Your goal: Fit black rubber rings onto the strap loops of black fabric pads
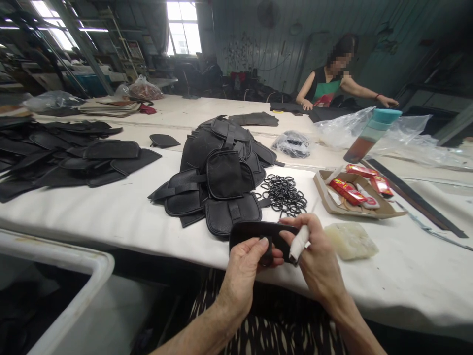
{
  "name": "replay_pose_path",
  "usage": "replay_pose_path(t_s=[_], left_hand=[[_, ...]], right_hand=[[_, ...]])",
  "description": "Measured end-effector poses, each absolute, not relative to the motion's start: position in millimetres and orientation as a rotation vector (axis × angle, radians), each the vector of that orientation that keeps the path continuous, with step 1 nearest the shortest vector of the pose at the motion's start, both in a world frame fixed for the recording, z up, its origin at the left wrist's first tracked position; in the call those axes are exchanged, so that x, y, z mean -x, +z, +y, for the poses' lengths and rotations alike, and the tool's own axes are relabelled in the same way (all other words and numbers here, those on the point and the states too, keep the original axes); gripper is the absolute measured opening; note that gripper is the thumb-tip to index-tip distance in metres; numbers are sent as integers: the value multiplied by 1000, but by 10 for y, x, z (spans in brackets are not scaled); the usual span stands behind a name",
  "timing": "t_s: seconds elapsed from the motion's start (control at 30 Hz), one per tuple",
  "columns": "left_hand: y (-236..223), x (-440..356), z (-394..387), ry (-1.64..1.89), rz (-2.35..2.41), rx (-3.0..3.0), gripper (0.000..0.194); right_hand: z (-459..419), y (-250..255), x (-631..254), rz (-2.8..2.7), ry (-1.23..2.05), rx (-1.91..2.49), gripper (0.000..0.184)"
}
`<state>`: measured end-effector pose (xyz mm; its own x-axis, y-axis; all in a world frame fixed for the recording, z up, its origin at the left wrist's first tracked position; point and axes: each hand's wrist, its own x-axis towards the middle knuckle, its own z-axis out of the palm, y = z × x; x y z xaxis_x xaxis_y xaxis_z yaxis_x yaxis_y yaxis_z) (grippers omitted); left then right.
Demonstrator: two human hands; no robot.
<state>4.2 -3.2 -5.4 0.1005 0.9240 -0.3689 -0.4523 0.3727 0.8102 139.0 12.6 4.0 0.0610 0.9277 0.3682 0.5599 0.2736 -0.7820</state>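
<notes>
Over the table's front edge, a black leather-like piece (247,230) with a rounded outline is held between my hands. My left hand (242,268) is closed, its thumb and fingers pinching a short black strap (266,245) on this piece. My right hand (320,259) closes on the piece's right side. A white wrapped thing (300,241) with a dark tip lies along its fingers; whether it is a finger covering or a tool handle I cannot tell. Just beyond lies a heap of black metal rings (284,195). Similar black strapped pouches (229,175) are piled to its left.
A cardboard box (334,209) with red packets and a yellowish block (351,240) lie at right. Behind stands a tilted bottle (372,133) among plastic bags. More black pieces (99,153) cover the left. A white bin (99,264) is lower left. Across the table, a person (328,86) handles dark material.
</notes>
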Motion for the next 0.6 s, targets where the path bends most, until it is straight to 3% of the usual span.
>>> replay_pose_path(t_s=[0.13,0.6], left_hand=[[-46,-5,3,1069,1059,-586,25],[-67,7,16,1063,1099,-606,25]], right_hand=[[346,3,-1383,-1483,852,1313,16],[400,-35,-1387,-1414,1022,1229,17]])
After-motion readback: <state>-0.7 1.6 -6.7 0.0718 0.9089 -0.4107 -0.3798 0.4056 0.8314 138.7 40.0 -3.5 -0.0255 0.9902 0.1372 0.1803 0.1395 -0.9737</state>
